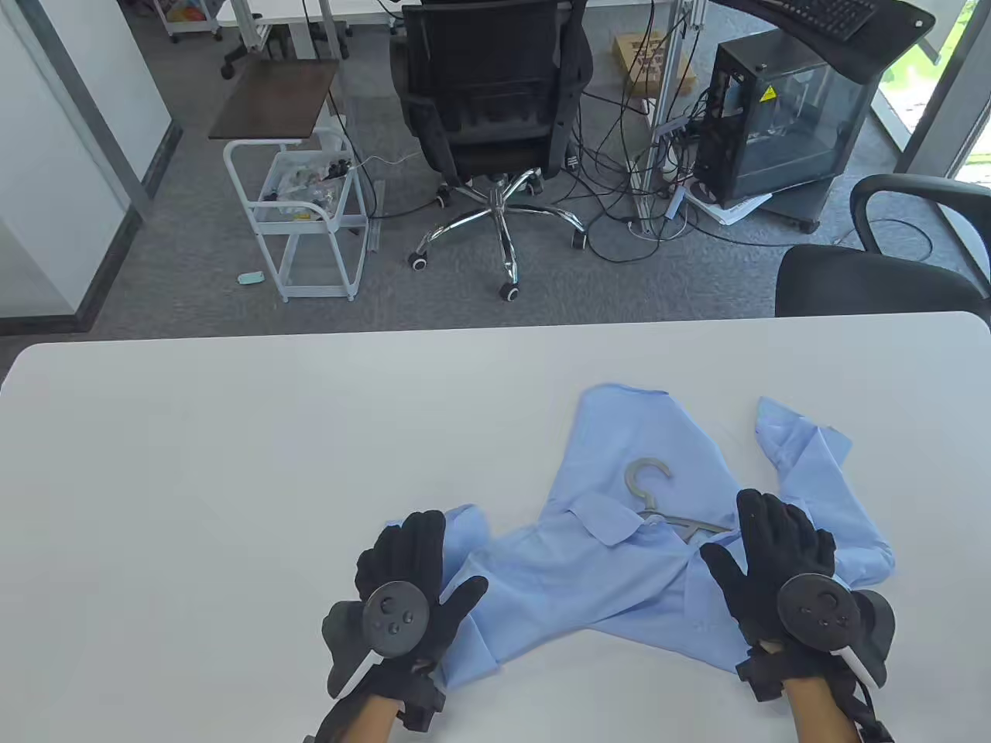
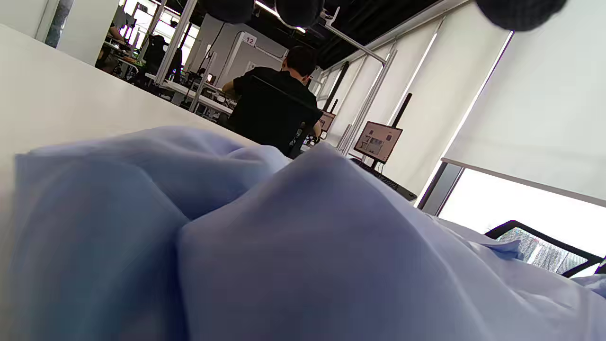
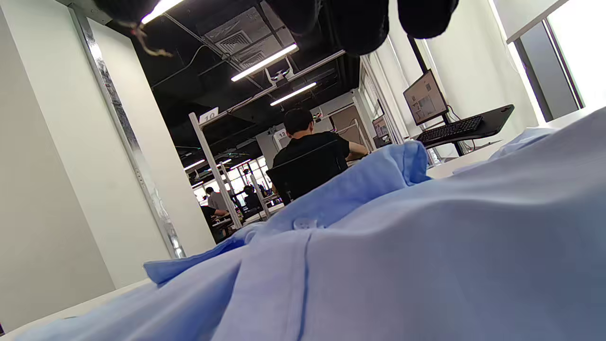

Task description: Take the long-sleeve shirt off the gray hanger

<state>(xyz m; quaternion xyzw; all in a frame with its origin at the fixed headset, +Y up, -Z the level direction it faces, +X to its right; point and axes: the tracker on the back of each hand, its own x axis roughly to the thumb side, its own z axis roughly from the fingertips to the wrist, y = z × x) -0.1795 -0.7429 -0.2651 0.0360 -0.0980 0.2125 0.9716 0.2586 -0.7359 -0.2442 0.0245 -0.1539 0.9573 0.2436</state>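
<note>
A light blue long-sleeve shirt (image 1: pixel 619 557) lies crumpled on a white table (image 1: pixel 232 464), the gray hanger (image 1: pixel 658 495) still threaded through its collar, hook exposed. Both gloved hands lie flat with fingers spread, gripping nothing: the left hand (image 1: pixel 410 580) over a sleeve, the right hand (image 1: pixel 774 565) beside the hanger. The removal seems barely begun; next, probably, one hand grasps the hanger.

table view: high, looking down | wrist views: low, close, sharing shirt (image 1: pixel 619 557)
</note>
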